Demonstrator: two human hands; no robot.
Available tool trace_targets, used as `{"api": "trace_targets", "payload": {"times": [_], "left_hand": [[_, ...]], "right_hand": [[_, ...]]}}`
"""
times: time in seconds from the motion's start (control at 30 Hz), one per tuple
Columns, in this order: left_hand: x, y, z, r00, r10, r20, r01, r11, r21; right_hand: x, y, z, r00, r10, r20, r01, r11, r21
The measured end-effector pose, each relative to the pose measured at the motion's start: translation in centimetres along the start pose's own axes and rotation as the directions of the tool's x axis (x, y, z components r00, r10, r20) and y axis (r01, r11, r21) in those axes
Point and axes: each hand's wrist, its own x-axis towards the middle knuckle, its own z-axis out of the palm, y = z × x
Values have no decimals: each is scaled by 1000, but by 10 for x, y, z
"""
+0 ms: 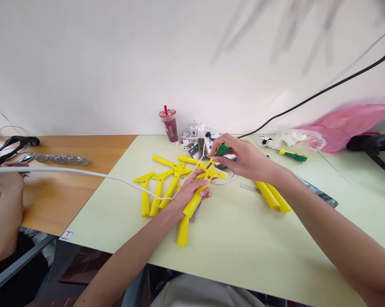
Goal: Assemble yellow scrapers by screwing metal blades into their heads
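screwdriver point(223, 149) with a green handle is pinched in the right hand point(243, 158), its tip at the head of a yellow scraper point(194, 204); contact cannot be confirmed. the left hand point(190, 190) is closed round the scraper's handle, above the table point(237, 243), judged to be steadying it against the tool's push. more scrapers point(145, 198) lie to the left, likely kept within reach. 1 lidded cup point(169, 123) holds red drink point(172, 135), with 1 straw point(165, 109) through the top. contents of the pink bag point(355, 123): cannot be told.
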Motion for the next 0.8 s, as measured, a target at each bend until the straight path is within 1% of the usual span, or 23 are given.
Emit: {"api": "trace_targets", "payload": {"times": [0.1,0.13,0.2,0.27,0.33,0.4,0.47,0.57,0.8], "left_hand": [[-1,0,2,1000,-10,13,10,1000,21],[-2,0,3,1000,-19,14,18,999,30],[-2,0,4,999,-38,-1,38,998,44],[-2,0,4,999,-39,-19,40,998,43],[-2,1,4,999,-27,-17,27,999,35],[-2,2,4,1000,-18,2,18,999,29],[-2,2,3,999,-25,21,24,999,35],[-2,2,2,999,-33,40,31,998,56],[-3,-2,3,1000,0,26,-2,996,89]], "right_hand": [[0,0,1,996,31,-89,-39,995,-88],[0,1,1,994,40,-98,-51,993,-110],[-1,2,0,998,51,-47,-55,994,-91],[-1,2,-2,998,49,42,-49,999,-3],[-2,1,-4,997,43,59,-47,997,64],[-3,-1,-5,998,60,21,-61,997,52],[-3,-2,-5,997,69,-20,-70,998,-10],[-4,-1,-4,997,69,-46,-72,995,-68],[-2,8,5,992,81,-98,-85,995,-44]]}}
